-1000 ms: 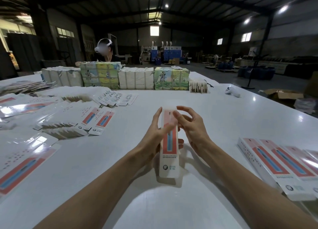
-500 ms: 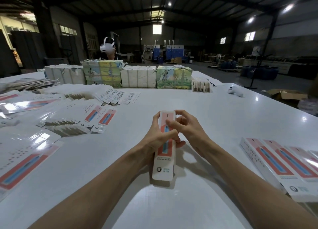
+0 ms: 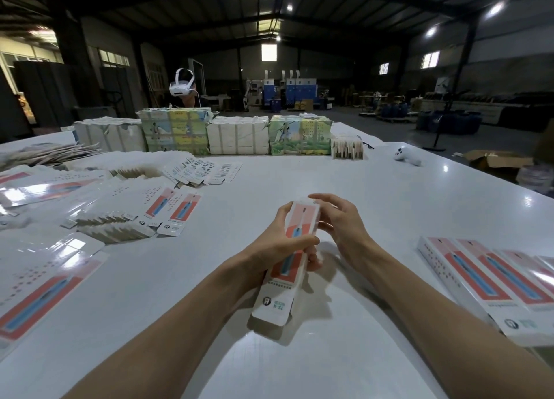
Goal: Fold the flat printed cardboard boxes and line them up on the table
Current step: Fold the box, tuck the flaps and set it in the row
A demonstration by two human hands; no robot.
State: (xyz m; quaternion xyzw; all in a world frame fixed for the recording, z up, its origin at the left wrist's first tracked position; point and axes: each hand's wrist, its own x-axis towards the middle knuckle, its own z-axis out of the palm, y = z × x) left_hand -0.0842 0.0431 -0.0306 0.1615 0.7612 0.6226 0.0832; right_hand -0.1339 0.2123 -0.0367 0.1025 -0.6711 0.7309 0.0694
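Note:
My left hand [image 3: 280, 246] grips a long narrow white box [image 3: 278, 282] printed red and blue, held tilted above the white table [image 3: 374, 207]. The thumb lies across its printed face and the fingers wrap behind. My right hand [image 3: 341, 225] is at the box's far end, its fingertips against the right edge near the top flap, fingers loosely bent. A row of folded boxes [image 3: 491, 282] of the same print lies side by side at the right. Flat unfolded boxes [image 3: 126, 210] lie fanned out in piles at the left.
Wrapped bundles of stock [image 3: 236, 135] stand in a row along the table's far side, with a person in a white headset [image 3: 181, 87] behind them. A white controller [image 3: 407, 156] lies at the far right. An open carton [image 3: 494, 160] sits on the floor beyond the table's right edge.
The box has tipped further to the left at its near end. My right hand has slid from over the box's top front to its right edge, fingers spreading out.

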